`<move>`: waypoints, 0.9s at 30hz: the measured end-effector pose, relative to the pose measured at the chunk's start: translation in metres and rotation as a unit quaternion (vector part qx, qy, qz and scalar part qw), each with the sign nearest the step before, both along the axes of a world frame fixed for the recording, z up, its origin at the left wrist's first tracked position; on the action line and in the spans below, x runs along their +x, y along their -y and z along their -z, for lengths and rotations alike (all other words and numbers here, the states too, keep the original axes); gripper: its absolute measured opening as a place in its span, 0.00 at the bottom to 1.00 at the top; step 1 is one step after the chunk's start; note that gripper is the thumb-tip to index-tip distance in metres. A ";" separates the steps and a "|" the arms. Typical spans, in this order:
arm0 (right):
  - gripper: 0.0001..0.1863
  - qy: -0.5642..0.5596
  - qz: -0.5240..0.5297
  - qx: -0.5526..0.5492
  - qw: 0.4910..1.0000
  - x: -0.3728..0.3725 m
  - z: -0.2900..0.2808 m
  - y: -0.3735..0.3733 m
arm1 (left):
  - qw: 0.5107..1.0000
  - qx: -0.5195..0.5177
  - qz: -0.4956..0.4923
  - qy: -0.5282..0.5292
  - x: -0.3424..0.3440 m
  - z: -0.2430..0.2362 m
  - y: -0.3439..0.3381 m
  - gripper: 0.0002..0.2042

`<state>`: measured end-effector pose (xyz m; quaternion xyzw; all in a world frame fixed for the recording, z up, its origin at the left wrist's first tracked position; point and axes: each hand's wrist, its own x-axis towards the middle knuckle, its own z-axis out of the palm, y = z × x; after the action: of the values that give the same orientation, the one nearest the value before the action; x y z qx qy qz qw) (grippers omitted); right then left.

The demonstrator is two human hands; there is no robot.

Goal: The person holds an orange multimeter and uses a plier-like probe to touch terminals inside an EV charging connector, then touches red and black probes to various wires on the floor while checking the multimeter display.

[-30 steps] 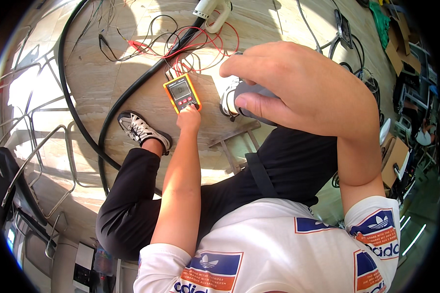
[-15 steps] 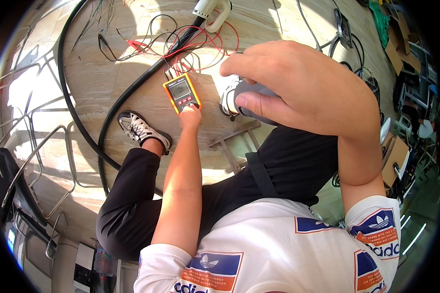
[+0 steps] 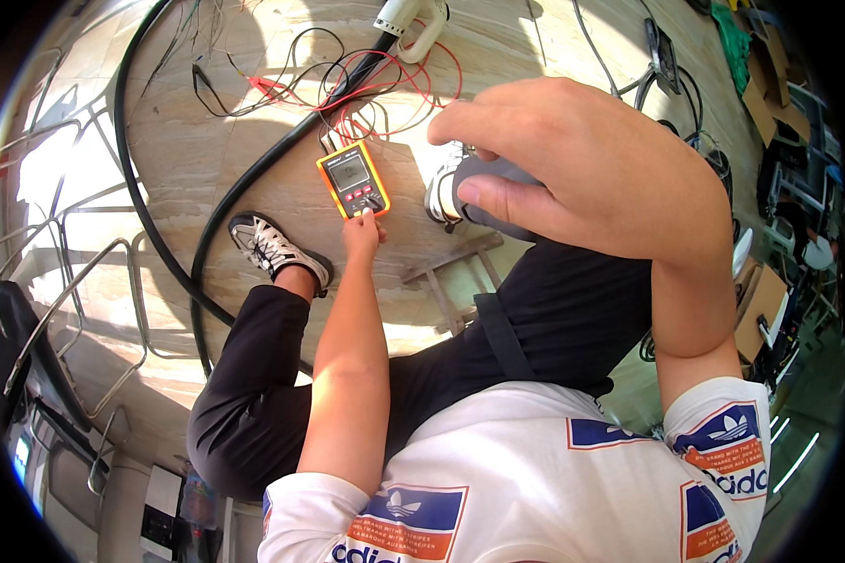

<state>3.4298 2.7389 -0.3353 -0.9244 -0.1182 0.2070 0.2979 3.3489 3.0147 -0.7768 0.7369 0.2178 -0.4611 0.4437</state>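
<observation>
Now left hand (image 3: pixel 361 230) fingertip on orange multimeter (image 3: pixel 352 179) lower edge; right hand (image 3: pixel 582 159) curled, holds nothing.

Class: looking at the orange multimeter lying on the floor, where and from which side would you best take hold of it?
Grip the multimeter across its two long orange edges, near the lower half, coming from above on the person's side. It lies flat, face up, its leads leaving the far end, so that end is cluttered. The left hand already touches its near end by the dial; the right hand is raised.
</observation>
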 end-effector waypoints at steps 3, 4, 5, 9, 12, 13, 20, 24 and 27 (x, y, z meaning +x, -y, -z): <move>0.18 0.005 0.004 0.008 1.000 -0.002 -0.001 0.002 | 1.000 0.013 -0.007 -0.024 -0.003 -0.001 -0.024 0.23; 0.18 0.016 0.002 0.008 1.000 -0.003 -0.001 0.003 | 0.999 0.008 -0.021 -0.031 -0.001 -0.005 -0.024 0.23; 0.18 0.028 0.001 0.008 1.000 -0.004 0.000 0.004 | 0.999 0.003 -0.035 -0.039 0.001 -0.008 -0.023 0.23; 0.19 0.019 -0.003 0.002 1.000 -0.003 0.000 0.005 | 0.996 0.040 -0.036 -0.071 0.014 -0.021 -0.015 0.22; 0.19 0.004 0.011 -0.001 1.000 -0.004 -0.001 0.006 | 0.994 0.045 -0.006 -0.103 0.019 -0.028 -0.012 0.21; 0.18 0.009 0.008 0.000 1.000 -0.003 -0.001 0.006 | 0.995 0.030 0.011 -0.095 0.019 -0.025 -0.015 0.21; 0.18 -0.016 0.003 -0.006 1.000 0.000 -0.003 0.004 | 0.982 -0.022 0.160 -0.093 0.014 -0.022 -0.008 0.19; 0.19 -0.006 0.001 0.006 1.000 0.001 -0.001 0.005 | 0.984 -0.016 0.161 -0.074 0.023 -0.024 0.010 0.19; 0.18 0.002 0.002 0.005 1.000 -0.001 0.001 0.007 | 0.985 0.009 0.170 -0.003 0.030 -0.027 0.020 0.19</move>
<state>3.4288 2.7323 -0.3367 -0.9236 -0.1178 0.2042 0.3024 3.3791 2.9945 -0.7500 0.7660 0.0944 -0.5299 0.3515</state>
